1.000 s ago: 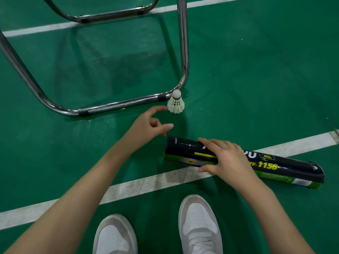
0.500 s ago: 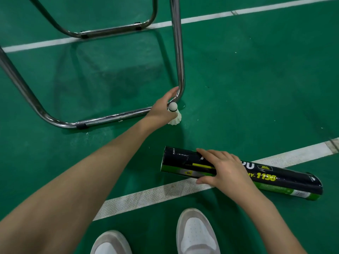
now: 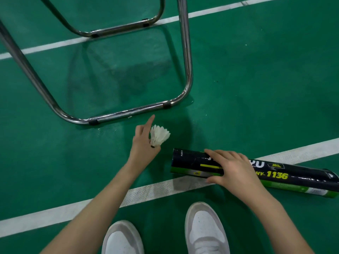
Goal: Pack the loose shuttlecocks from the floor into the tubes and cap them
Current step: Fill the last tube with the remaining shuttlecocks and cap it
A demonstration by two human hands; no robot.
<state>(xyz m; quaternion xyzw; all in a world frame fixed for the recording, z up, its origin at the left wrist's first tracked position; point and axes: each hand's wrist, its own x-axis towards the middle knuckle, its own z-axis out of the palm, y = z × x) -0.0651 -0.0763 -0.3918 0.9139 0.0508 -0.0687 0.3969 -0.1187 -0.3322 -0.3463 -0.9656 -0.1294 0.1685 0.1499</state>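
Observation:
A white feather shuttlecock (image 3: 159, 135) is pinched at its cork end in my left hand (image 3: 144, 145), lifted off the green floor with its feathers pointing up and to the right; the index finger sticks out straight. A black and green shuttlecock tube (image 3: 194, 165) lies on its side across a white court line, its left end facing the shuttlecock a short gap away. My right hand (image 3: 232, 168) rests on top of the tube near that left end, fingers spread over it and thumb on the near side. I cannot tell from here whether that end has a cap.
A chrome tubular chair frame (image 3: 128, 112) stands on the floor just beyond my left hand, one leg rising at the right corner (image 3: 188, 79). White court lines (image 3: 55, 215) cross the green floor. My two white shoes (image 3: 205, 230) are at the bottom edge.
My left hand reached to the shuttlecock beside the chair leg, took hold of it, and has drawn it back toward the tube's left end. My right hand has stayed on the tube.

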